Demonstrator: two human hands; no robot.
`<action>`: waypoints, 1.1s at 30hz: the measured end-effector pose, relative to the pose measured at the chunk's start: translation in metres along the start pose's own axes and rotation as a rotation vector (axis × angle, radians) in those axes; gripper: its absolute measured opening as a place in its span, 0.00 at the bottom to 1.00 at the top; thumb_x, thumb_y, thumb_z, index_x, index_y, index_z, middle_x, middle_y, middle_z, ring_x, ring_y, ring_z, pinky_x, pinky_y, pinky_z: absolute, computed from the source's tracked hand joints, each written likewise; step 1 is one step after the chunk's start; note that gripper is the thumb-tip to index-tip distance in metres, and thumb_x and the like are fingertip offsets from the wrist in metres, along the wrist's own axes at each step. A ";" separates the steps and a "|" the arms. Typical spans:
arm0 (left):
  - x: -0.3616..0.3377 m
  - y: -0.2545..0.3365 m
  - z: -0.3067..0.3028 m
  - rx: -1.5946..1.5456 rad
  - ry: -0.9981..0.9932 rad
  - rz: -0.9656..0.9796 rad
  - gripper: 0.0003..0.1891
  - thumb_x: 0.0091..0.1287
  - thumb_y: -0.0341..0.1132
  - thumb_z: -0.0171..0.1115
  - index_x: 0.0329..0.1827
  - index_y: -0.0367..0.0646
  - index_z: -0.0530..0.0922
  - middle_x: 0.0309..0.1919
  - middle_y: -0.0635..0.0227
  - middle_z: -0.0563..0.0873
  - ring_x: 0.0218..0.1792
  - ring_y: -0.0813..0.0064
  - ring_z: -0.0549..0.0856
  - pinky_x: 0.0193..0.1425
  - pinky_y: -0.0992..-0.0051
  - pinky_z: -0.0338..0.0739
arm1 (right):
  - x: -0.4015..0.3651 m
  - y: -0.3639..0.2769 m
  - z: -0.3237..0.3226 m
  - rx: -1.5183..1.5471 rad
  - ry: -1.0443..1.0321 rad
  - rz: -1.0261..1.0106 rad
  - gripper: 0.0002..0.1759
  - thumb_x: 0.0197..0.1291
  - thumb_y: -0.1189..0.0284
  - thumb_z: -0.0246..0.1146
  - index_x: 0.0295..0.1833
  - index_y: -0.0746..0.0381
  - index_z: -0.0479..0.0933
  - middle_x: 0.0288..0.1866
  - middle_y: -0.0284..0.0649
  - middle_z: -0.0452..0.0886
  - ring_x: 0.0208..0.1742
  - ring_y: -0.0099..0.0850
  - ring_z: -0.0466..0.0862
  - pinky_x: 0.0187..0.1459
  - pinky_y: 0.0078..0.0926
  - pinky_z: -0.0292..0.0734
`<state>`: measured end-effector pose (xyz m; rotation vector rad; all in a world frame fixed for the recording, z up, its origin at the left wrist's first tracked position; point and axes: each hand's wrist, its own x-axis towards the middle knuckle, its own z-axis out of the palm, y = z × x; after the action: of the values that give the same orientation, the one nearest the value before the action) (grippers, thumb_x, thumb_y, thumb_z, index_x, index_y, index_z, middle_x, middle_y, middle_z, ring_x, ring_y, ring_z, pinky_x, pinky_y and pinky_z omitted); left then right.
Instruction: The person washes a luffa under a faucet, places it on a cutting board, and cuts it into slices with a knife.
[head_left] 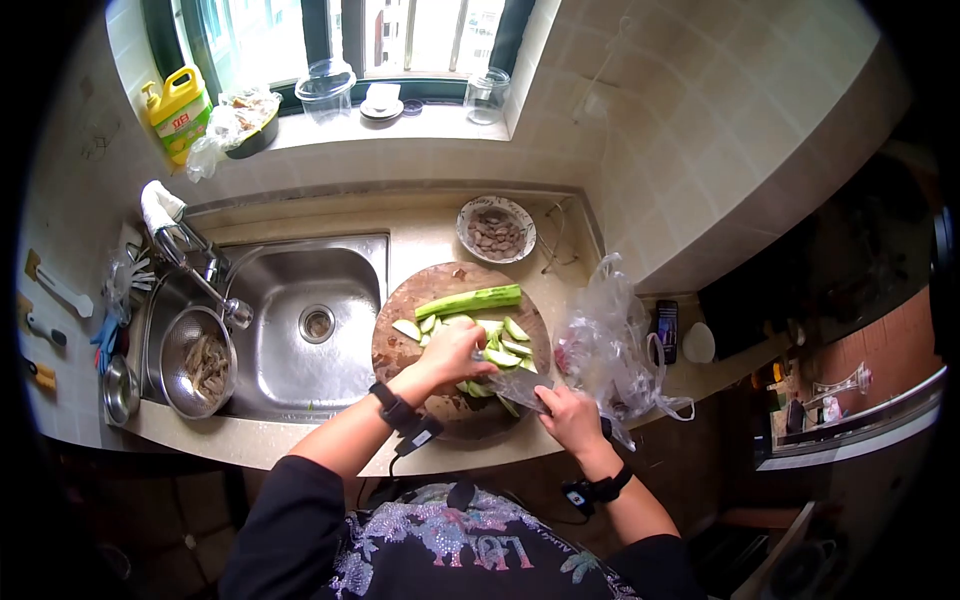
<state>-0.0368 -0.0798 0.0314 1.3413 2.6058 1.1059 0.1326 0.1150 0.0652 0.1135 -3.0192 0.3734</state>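
On the round wooden cutting board [400, 350] lie many pale green vegetable pieces [515, 330] and one long green vegetable length [468, 300] behind them. My right hand [572, 420] is closed round the handle of a knife [515, 383], whose wide blade points left over the board. My left hand [455, 355] is over the pieces near the blade's tip, its fingers bent and close together; what they grip, if anything, is hidden. Some pieces lie beside and partly under the blade.
A steel sink [270, 350] with a colander [175, 375] of food is on the left. Behind the board stands a patterned bowl [496, 232]. Plastic bags [610, 350], a phone [667, 330] and a white cup [698, 343] are to the right.
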 end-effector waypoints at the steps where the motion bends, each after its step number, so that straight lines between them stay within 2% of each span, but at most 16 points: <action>1: 0.006 -0.001 0.006 -0.016 -0.164 -0.047 0.21 0.42 0.48 0.73 0.26 0.42 0.74 0.26 0.59 0.80 0.33 0.58 0.80 0.37 0.63 0.73 | -0.001 -0.002 -0.001 -0.008 -0.005 -0.043 0.23 0.39 0.70 0.70 0.46 0.54 0.75 0.30 0.38 0.76 0.31 0.39 0.80 0.30 0.36 0.76; 2: 0.010 -0.001 0.010 -0.010 -0.242 -0.086 0.20 0.43 0.48 0.73 0.27 0.43 0.75 0.24 0.59 0.80 0.31 0.57 0.81 0.34 0.62 0.73 | -0.003 -0.003 -0.003 -0.016 -0.009 -0.084 0.24 0.39 0.71 0.70 0.46 0.54 0.75 0.29 0.38 0.75 0.30 0.38 0.80 0.30 0.35 0.75; 4: 0.014 -0.018 0.025 0.228 -0.152 0.037 0.16 0.47 0.45 0.70 0.27 0.44 0.75 0.22 0.60 0.81 0.28 0.57 0.82 0.31 0.62 0.74 | -0.009 -0.004 -0.005 -0.059 -0.016 -0.098 0.23 0.40 0.71 0.70 0.47 0.54 0.76 0.30 0.37 0.75 0.31 0.36 0.80 0.30 0.33 0.75; 6: 0.023 -0.027 0.020 0.264 -0.117 0.028 0.13 0.49 0.42 0.68 0.27 0.44 0.75 0.21 0.61 0.81 0.26 0.58 0.82 0.30 0.62 0.75 | -0.018 0.000 -0.006 0.018 -0.061 -0.097 0.23 0.40 0.70 0.69 0.48 0.54 0.76 0.30 0.37 0.75 0.30 0.36 0.80 0.30 0.33 0.76; 8: 0.034 -0.035 0.006 0.283 -0.050 -0.086 0.14 0.48 0.41 0.70 0.29 0.43 0.76 0.21 0.62 0.81 0.26 0.59 0.82 0.32 0.63 0.76 | -0.030 0.003 -0.010 0.025 -0.081 -0.059 0.22 0.42 0.69 0.68 0.48 0.53 0.77 0.31 0.36 0.76 0.30 0.36 0.80 0.31 0.34 0.76; 9: 0.038 -0.042 -0.002 0.315 -0.020 -0.090 0.16 0.48 0.43 0.70 0.31 0.41 0.76 0.28 0.61 0.81 0.32 0.59 0.82 0.35 0.63 0.76 | -0.037 0.008 -0.009 0.080 -0.085 -0.042 0.21 0.43 0.69 0.68 0.47 0.52 0.77 0.31 0.36 0.77 0.30 0.36 0.80 0.31 0.34 0.76; 10: 0.040 -0.048 -0.009 0.359 -0.067 -0.150 0.19 0.49 0.42 0.69 0.39 0.40 0.75 0.38 0.58 0.79 0.43 0.58 0.79 0.43 0.61 0.75 | -0.044 0.012 -0.008 0.135 -0.086 -0.025 0.20 0.44 0.68 0.67 0.47 0.52 0.78 0.31 0.36 0.77 0.30 0.36 0.81 0.32 0.34 0.77; 12: 0.037 -0.067 -0.006 0.393 -0.129 -0.199 0.24 0.51 0.41 0.69 0.48 0.43 0.73 0.44 0.57 0.76 0.47 0.56 0.75 0.49 0.60 0.72 | -0.056 0.019 -0.003 0.176 -0.109 0.026 0.17 0.44 0.69 0.66 0.45 0.52 0.79 0.32 0.36 0.79 0.32 0.37 0.81 0.33 0.33 0.77; 13: 0.035 -0.077 -0.002 0.363 -0.229 -0.219 0.26 0.51 0.40 0.68 0.53 0.43 0.71 0.47 0.55 0.74 0.50 0.54 0.73 0.52 0.58 0.70 | -0.061 0.023 0.000 0.307 -0.133 0.035 0.17 0.45 0.69 0.66 0.44 0.53 0.80 0.32 0.37 0.80 0.33 0.37 0.81 0.35 0.33 0.78; 14: 0.034 -0.084 0.006 0.359 -0.230 -0.215 0.26 0.51 0.40 0.68 0.53 0.43 0.71 0.47 0.55 0.74 0.50 0.54 0.73 0.52 0.58 0.70 | -0.066 0.027 0.004 0.438 -0.156 0.044 0.16 0.45 0.69 0.65 0.44 0.53 0.80 0.32 0.37 0.81 0.34 0.37 0.82 0.36 0.32 0.78; 20: 0.034 -0.104 0.040 0.233 -0.257 -0.319 0.22 0.56 0.37 0.62 0.51 0.39 0.68 0.48 0.53 0.72 0.52 0.53 0.71 0.53 0.57 0.70 | -0.063 0.035 0.030 0.540 -0.331 0.149 0.15 0.47 0.70 0.63 0.44 0.56 0.82 0.35 0.43 0.84 0.35 0.38 0.84 0.41 0.30 0.78; 24: 0.031 -0.092 0.003 0.111 -0.103 -0.252 0.19 0.58 0.33 0.58 0.51 0.34 0.68 0.45 0.50 0.72 0.49 0.50 0.71 0.53 0.57 0.68 | -0.035 0.046 0.043 0.587 -0.345 0.232 0.15 0.48 0.69 0.62 0.44 0.57 0.82 0.34 0.44 0.84 0.34 0.35 0.84 0.40 0.28 0.78; 25: 0.026 -0.090 -0.013 0.066 -0.007 -0.175 0.18 0.59 0.32 0.57 0.51 0.34 0.68 0.42 0.48 0.73 0.47 0.48 0.72 0.53 0.58 0.68 | -0.025 0.045 0.042 0.577 -0.343 0.232 0.15 0.48 0.69 0.62 0.44 0.57 0.82 0.34 0.44 0.84 0.34 0.35 0.84 0.39 0.28 0.78; 26: 0.021 -0.087 -0.030 -0.089 -0.015 -0.240 0.18 0.61 0.32 0.56 0.53 0.35 0.68 0.44 0.48 0.72 0.47 0.51 0.72 0.54 0.61 0.67 | -0.016 0.045 0.043 0.566 -0.338 0.228 0.15 0.48 0.68 0.61 0.44 0.57 0.82 0.34 0.44 0.84 0.34 0.36 0.84 0.39 0.29 0.78; 28: -0.003 -0.089 -0.054 -0.077 0.069 -0.220 0.19 0.62 0.32 0.56 0.55 0.36 0.67 0.44 0.50 0.72 0.47 0.54 0.73 0.55 0.65 0.67 | -0.002 0.047 0.051 0.556 -0.277 0.146 0.14 0.48 0.67 0.62 0.43 0.57 0.82 0.33 0.45 0.83 0.33 0.37 0.84 0.38 0.30 0.78; 33: -0.081 -0.080 -0.092 -0.148 0.192 -0.291 0.19 0.63 0.29 0.53 0.57 0.36 0.67 0.40 0.58 0.71 0.43 0.63 0.74 0.50 0.71 0.68 | 0.027 0.033 0.051 0.549 -0.256 0.240 0.14 0.48 0.65 0.64 0.39 0.61 0.82 0.30 0.47 0.82 0.31 0.40 0.83 0.35 0.30 0.76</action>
<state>-0.0708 -0.2222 0.0292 0.8314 2.6685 1.4011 0.0990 0.1325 0.0108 -0.1788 -3.0832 1.2936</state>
